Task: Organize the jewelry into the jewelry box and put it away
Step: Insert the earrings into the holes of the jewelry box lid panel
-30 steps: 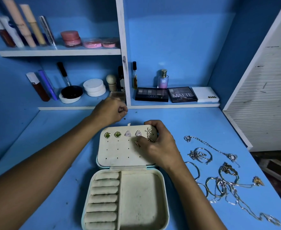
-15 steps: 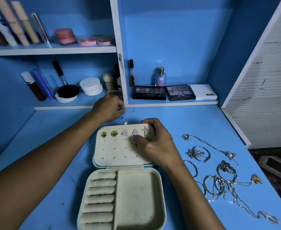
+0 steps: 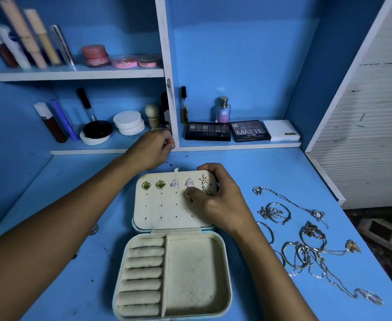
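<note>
Nearest the front edge of the blue tabletop (image 3: 51,262) lies the pale cream, rounded square jewelry box (image 3: 174,274), opened flat. Its base shows a column of padded ring rolls (image 3: 144,274) on the left and a bare open tray compartment (image 3: 193,274) on the right, both without jewelry so far, so most of the sorting looks undone.

Beyond the hinge, the flat perforated lid panel (image 3: 164,209) lies back on the tabletop, which gives a steady face for pushing studs into its holes. Along its far row sit two green square stud earrings (image 3: 153,185), two silver triangular stud earrings (image 3: 182,183) and one star-shaped sparkly earring (image 3: 204,179). The right hand (image 3: 220,202) rests over the lid's right side, fingers curled down at the second row, where a small gold earring (image 3: 188,197) shows at the fingertips; it seems to be pressing this piece into a hole, though whether the grip actually pinches it I cannot tell.

Toward the right edge, a tangled heap of silver and gold chains, bangles and rings (image 3: 306,246) waits within easy reach of that hand.

Farther back, the left hand (image 3: 154,147) is curled into a fist near the low white shelf edge (image 3: 86,151), its fingertips hidden; perhaps it holds an earring back, but nothing shows. Cosmetics line the shelves behind.
</note>
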Tool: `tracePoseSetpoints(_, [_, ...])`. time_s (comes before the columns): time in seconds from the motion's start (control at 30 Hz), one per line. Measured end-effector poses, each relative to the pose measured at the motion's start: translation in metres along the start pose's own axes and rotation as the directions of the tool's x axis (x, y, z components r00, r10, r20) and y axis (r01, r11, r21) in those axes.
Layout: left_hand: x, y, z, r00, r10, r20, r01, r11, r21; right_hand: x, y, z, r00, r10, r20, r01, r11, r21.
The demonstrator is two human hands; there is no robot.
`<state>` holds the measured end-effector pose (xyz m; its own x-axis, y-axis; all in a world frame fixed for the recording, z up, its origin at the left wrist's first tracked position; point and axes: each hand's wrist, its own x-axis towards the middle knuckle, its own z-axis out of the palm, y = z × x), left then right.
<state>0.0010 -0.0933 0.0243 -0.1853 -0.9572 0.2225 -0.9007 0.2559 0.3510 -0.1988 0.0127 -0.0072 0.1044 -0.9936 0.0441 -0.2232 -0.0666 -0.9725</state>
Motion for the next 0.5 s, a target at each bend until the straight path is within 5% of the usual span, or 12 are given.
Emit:
tracePoseSetpoints(0.2, [-0.014,0.014,-0.028,0.984,-0.094,-0.152,0.063,0.978,-0.200,-0.014,-0.006,-0.003,0.995,-0.102,-0.012,0.102,0.994,-0.036])
tracePoseSetpoints(0.5, [-0.037,0.024,-0.059,0.966,-0.165,-0.200,0.066,0.903,-0.425,-0.025,-0.019,-0.009,0.975,-0.219,0.046,0.223,0.965,-0.136])
